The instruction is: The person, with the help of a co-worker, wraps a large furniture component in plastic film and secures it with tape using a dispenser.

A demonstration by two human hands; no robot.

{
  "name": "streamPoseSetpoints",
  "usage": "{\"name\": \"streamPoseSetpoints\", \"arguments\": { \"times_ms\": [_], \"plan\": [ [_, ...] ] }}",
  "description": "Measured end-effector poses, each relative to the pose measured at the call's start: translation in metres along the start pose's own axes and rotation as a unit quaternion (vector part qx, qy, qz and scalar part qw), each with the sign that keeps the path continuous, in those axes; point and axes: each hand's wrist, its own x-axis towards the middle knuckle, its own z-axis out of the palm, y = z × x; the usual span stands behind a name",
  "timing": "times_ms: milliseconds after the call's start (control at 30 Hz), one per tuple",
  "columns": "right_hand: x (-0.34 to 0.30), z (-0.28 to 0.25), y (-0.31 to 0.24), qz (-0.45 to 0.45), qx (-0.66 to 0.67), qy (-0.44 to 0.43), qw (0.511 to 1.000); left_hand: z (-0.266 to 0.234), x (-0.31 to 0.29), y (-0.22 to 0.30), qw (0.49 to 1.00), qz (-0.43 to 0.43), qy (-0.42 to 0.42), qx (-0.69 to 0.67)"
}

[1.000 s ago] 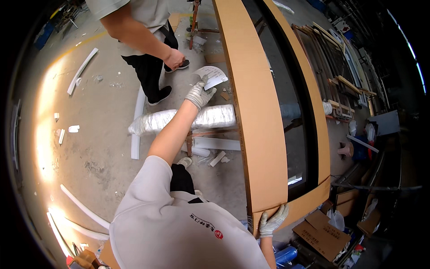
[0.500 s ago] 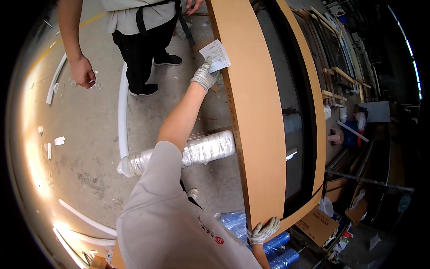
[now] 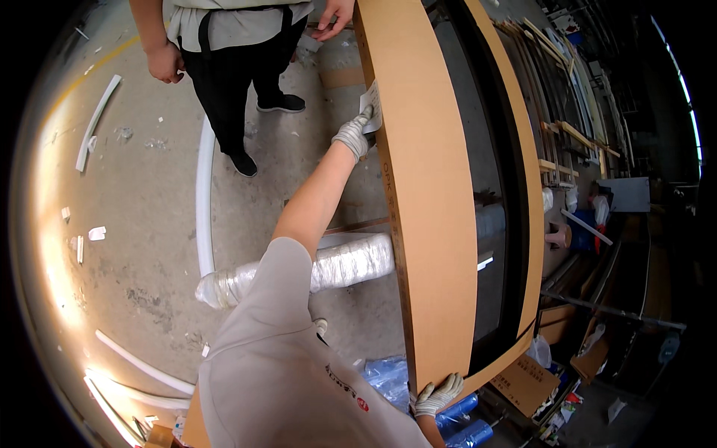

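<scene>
Currently, a paper label (image 3: 371,112) is held to a cardboard-edged panel (image 3: 426,187), upper centre.
It is gripped by the left hand (image 3: 353,136); the right hand (image 3: 439,395) is laid on the panel, lower centre, grip unclear.

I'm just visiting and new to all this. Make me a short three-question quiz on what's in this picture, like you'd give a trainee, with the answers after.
1. What does the worker's left hand hold?
2. True or false: the worker's right hand is bare.
3. Where in the picture does the other person stand?
A) Right of the cardboard-edged panel
B) Left of the cardboard-edged panel
C) On top of the cardboard-edged panel

Key:
1. A white sheet with print on it, close by the panel's left side.
2. False: it wears a light-coloured glove and touches the panel's near end.
3. B.
</scene>
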Motion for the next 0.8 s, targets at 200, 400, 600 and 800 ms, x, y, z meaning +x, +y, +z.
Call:
{"name": "streamPoseSetpoints", "arguments": {
  "times_ms": [200, 400, 600, 800],
  "plan": [
    [0.002, 0.003, 0.005, -0.004, 0.010, 0.002, 1.000, -0.011, 0.009, -0.002, 0.998, 0.010, -0.062, 0.022],
    [-0.009, 0.004, 0.006, 0.025, -0.008, -0.002, 1.000, 0.009, -0.046, -0.001, 0.818, 0.293, 0.251, 0.426],
    [-0.005, 0.004, 0.008, 0.011, -0.006, -0.009, 1.000, 0.051, -0.009, 0.012, 0.830, 0.417, 0.064, 0.365],
    [0.000, -0.002, 0.003, 0.004, -0.004, -0.008, 1.000, 0.064, -0.035, 0.013, 0.819, 0.221, 0.130, 0.512]
  ]
}}
